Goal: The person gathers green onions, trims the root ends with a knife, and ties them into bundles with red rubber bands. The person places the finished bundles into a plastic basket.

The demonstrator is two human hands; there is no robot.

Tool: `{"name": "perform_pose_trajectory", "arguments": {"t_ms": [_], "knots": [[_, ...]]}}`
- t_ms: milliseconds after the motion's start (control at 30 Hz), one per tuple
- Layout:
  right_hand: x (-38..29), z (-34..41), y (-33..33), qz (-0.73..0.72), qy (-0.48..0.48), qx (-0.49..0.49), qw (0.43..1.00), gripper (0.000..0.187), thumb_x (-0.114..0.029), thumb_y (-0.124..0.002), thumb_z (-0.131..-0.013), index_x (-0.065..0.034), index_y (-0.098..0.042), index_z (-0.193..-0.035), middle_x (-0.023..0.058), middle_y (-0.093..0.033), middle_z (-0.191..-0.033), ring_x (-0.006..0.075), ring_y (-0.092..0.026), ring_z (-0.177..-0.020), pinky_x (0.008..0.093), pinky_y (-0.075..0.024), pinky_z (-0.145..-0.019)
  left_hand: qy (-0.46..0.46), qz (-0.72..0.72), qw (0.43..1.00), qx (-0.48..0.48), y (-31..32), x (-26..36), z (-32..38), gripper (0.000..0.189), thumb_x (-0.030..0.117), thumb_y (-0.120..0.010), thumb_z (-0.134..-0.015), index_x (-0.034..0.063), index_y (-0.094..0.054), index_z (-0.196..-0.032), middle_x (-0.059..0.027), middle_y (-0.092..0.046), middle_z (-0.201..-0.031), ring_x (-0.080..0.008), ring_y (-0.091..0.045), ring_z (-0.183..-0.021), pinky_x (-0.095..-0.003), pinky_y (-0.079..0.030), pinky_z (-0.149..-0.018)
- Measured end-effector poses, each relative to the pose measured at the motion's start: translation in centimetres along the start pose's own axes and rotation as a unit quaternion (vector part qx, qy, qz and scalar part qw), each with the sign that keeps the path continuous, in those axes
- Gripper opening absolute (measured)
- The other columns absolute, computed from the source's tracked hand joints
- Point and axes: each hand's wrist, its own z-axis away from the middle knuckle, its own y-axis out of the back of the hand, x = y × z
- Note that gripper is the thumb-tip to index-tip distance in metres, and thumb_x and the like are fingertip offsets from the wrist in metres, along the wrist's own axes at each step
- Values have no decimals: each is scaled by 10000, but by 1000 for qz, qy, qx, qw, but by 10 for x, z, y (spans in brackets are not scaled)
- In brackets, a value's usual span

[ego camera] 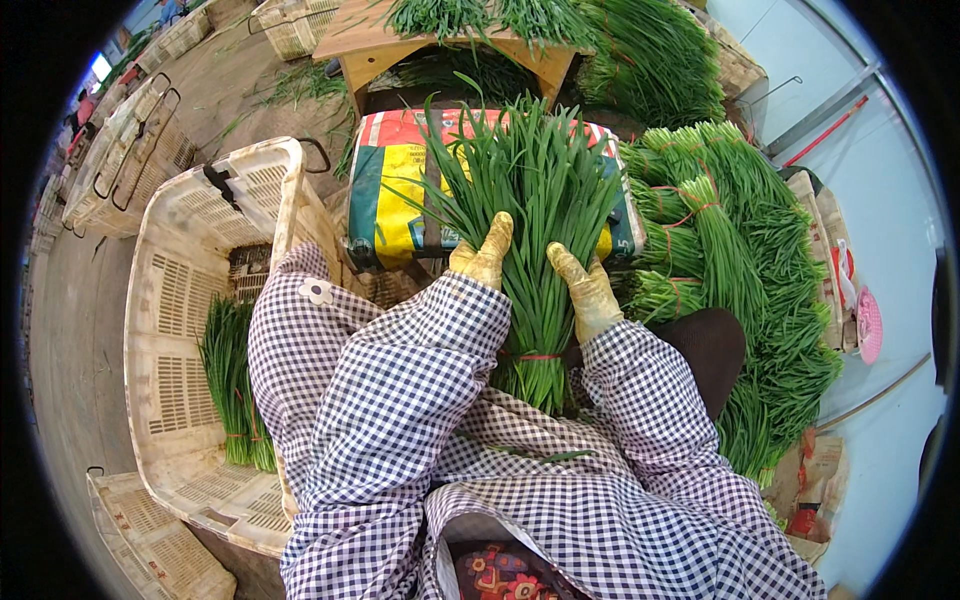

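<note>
A bundle of garlic chives (pixel 536 292) lies between my hands, its leaf tips pointing away from me and its pale stems towards my lap. A red band (pixel 538 357) circles its lower part. My left hand (pixel 484 253), in a stained yellowish glove, grips the left side with its thumb up. My right hand (pixel 589 289), gloved alike, holds the right side; most of its fingers are hidden by leaves. Beneath the spread tips is a printed sack (pixel 401 199) in red, yellow and green, with a dark strap across it.
At my left stands a plastic crate (pixel 176 337) with banded chives (pixel 229 382) inside. Tied chive bundles (pixel 720 225) are piled at my right. Beyond the sack, a wooden bench (pixel 367 45) carries loose chives. More crates (pixel 124 165) line the far left; a pale blue wall (pixel 892 187) bounds the right.
</note>
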Motion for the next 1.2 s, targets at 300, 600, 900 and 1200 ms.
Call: {"name": "perform_pose_trajectory", "arguments": {"t_ms": [300,600,900,1200], "knots": [[-56,1,-13,508,581,79,631,564,-313,-782,-857,-99,-612,-1351,122,-574,-1370,312,-481,-1310,449,-352,-1132,-96,8,995,-10,2,0,18,277,175,-738,-945,-53,-683,-1094,-73,-713,-999,-130,-663,-853,-255,-549,-776],[-73,-12,-60,604,513,-24,610,350,-268,-756,-811,-220,-748,-1157,28,-555,-1436,303,-418,-1349,507,-295,-1121,6,178,980,-91,-3,0,14,354,5,-686,-946,-45,-588,-1283,-149,-666,-1237,-206,-676,-1057,-308,-570,-940],[-73,-26,-56,640,509,-22,574,169,-252,-754,-808,-159,-721,-946,9,-628,-1307,284,-484,-1291,456,-366,-1078,12,190,980,-62,-8,-1,18,352,22,-685,-952,-36,-591,-1287,-139,-676,-1214,-203,-678,-1039,-310,-576,-919],[-127,13,-17,61,281,-222,932,200,-192,-619,-1002,-26,-680,-1095,127,-663,-1250,232,-616,-1148,378,-481,-1032,-50,68,996,-17,8,-1,5,539,174,-769,-914,-123,-506,-1280,-204,-678,-1147,-255,-691,-983,-354,-604,-843]]}}
